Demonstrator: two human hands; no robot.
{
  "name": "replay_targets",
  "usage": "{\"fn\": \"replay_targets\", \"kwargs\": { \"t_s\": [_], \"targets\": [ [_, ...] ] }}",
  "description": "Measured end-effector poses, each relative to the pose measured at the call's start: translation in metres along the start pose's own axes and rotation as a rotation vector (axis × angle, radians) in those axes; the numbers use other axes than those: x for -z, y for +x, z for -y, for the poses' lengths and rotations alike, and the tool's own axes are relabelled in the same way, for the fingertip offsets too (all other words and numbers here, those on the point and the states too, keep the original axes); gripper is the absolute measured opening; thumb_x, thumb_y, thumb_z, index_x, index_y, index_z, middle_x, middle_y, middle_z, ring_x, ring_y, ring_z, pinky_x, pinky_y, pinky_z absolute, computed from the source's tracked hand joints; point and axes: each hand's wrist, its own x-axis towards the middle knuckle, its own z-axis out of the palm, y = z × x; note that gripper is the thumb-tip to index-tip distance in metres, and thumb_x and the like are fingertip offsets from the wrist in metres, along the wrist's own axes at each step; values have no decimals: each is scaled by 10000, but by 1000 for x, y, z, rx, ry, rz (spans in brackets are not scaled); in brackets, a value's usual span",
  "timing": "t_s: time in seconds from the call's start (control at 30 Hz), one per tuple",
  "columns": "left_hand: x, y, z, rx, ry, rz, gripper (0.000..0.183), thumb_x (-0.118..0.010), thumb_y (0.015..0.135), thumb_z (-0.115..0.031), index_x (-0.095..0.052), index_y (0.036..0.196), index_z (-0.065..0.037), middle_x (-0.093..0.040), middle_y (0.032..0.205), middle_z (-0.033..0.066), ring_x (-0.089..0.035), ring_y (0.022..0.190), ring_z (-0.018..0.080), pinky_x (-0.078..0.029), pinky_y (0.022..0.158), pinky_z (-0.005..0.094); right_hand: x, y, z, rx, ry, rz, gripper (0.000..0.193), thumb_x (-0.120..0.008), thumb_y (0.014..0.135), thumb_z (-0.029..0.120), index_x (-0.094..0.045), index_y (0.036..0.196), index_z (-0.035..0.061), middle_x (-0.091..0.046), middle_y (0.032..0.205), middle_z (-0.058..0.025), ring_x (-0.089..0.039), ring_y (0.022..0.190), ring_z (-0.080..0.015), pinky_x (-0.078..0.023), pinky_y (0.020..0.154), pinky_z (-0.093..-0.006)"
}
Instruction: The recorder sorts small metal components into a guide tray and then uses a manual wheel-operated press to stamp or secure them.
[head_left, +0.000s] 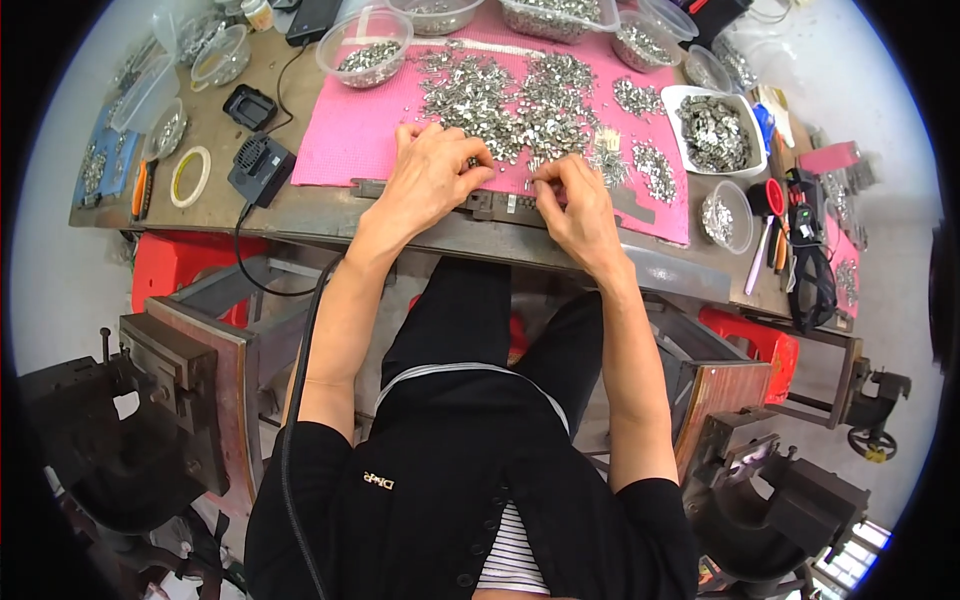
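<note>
- Head view: my left hand curls over the near edge of the pink textured mat, thumb close to forefinger; I cannot tell whether they pinch anything.
- My right hand bends thumb and forefinger close together; whether they grip a piece, I cannot tell.
- Between my hands lies a long, flat grey metal bar.
- Just beyond them spread small silvery metal pieces.

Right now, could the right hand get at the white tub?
Probably yes: the white tub is open-topped, and the low heaps of metal pieces on the pink mat between it and the right hand look easy to pass over.
</note>
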Motion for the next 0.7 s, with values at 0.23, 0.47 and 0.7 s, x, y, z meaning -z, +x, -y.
{"fn": "replay_targets", "kwargs": {
  "t_s": [0.23, 0.47, 0.7],
  "targets": [
    [-3, 1, 3, -47, 61, -14, 85, -731, 877, -249, -755, 913, -175, -651, 831, 0, -573, 872, 216, -316, 898, 428, 0, -19, 6, 115, -61, -8, 175, -685, 816, -9, -594, 957, 42, -589, 915, -103, -582, 890, -297, -424, 789, -409],
    [-5, 1, 5, -62, 49, -8, 61, -715, 890, -213, -733, 908, -158, -652, 821, -4, -574, 854, 207, -321, 908, 416, 3, -22, 2, 163, -129, -9, 210, -693, 776, -20, -583, 942, 43, -578, 941, -98, -566, 896, -300, -433, 786, -411],
    [-3, -2, 10, -102, 13, -69, 59, -705, 897, -194, -716, 896, -136, -662, 832, -2, -576, 825, 197, -323, 885, 394, 8, -22, 5, 209, -202, 27, 224, -691, 765, -27, -587, 950, 43, -581, 952, -94, -568, 892, -288, -441, 791, -406]
  ]
}}
